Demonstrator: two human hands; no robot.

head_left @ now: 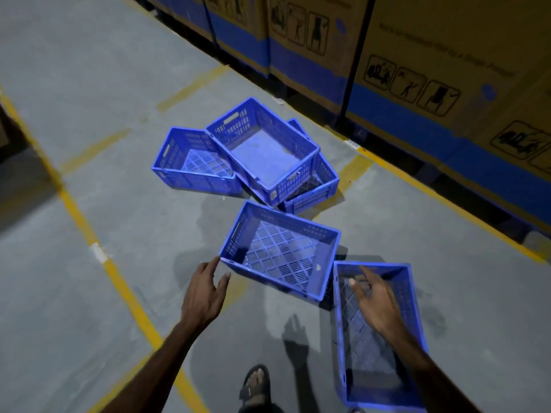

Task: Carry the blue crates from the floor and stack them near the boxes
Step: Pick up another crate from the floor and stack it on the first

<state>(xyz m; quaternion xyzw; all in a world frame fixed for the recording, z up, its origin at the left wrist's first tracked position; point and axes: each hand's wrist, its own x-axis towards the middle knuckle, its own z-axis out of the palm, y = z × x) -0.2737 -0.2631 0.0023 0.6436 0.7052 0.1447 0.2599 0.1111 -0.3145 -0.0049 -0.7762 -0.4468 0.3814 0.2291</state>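
Several blue plastic crates lie loose on the grey floor. The nearest middle crate sits tilted, its right end resting on another crate at the lower right. My left hand hovers with spread fingers just beside the middle crate's near left corner, holding nothing. My right hand reaches with relaxed fingers over the lower right crate, also holding nothing. Farther off, a solid-bottomed crate leans across two others, one on its left and one on its right.
A row of large brown and blue cardboard boxes runs along the right and back. Yellow floor lines cross the concrete. My sandalled foot stands at the bottom edge.
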